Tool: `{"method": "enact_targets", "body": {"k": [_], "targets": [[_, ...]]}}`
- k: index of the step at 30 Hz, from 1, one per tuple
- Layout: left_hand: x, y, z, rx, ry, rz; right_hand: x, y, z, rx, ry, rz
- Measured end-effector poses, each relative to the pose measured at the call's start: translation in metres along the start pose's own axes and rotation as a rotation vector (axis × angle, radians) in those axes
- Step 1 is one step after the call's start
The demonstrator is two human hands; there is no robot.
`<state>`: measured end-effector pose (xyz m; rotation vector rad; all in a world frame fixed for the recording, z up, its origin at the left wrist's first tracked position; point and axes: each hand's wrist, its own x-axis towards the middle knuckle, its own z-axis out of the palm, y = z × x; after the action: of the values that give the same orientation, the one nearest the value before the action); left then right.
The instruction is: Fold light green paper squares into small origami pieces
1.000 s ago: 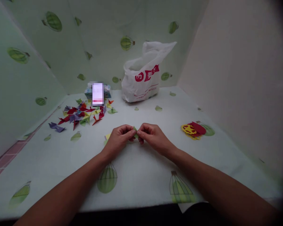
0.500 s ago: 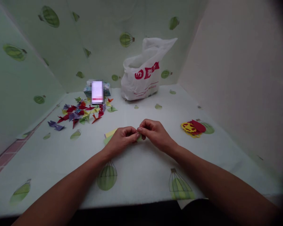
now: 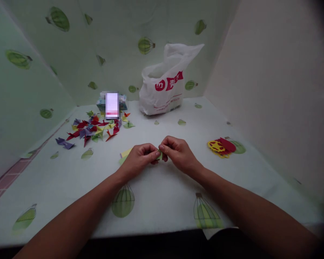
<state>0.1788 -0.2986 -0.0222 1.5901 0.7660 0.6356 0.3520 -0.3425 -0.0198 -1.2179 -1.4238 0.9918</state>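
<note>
A small piece of green paper (image 3: 160, 155) is pinched between both hands above the middle of the table; most of it is hidden by the fingers. My left hand (image 3: 140, 156) grips its left side, thumb on top. At its right side, the thumb and fingers of my right hand (image 3: 176, 151) are closed on it. Behind my left hand lie some flat sheets of yellow and green paper (image 3: 125, 155), partly covered. To the left, many small folded paper cranes (image 3: 93, 129) in red, purple, yellow, green and orange are heaped on the cloth.
A lit phone (image 3: 112, 105) leans against a tissue box (image 3: 100, 102) behind the heap. A white plastic bag (image 3: 162, 93) with red print stands at the back. Yellow and red paper cut-outs (image 3: 221, 146) lie at right. A balloon-patterned cloth (image 3: 162, 201) covers the table.
The fingertips have shifted slightly on the green paper, and a bit more of it shows between the thumbs. Everything else on the table stays in place.
</note>
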Motion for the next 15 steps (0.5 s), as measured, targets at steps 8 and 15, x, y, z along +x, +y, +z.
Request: {"method": "enact_targets", "body": {"k": [8,15], "targets": [[-0.0003,0.0028,0.0008,0.029,0.044,0.023,0.0037,0.0058,0.0017,0.069,-0.083,0.019],[-0.0007,0.0033,0.0011,-0.078,0.11,0.013,0.0015,0.0038,0.0035,0.12,-0.042,0.02]]}}
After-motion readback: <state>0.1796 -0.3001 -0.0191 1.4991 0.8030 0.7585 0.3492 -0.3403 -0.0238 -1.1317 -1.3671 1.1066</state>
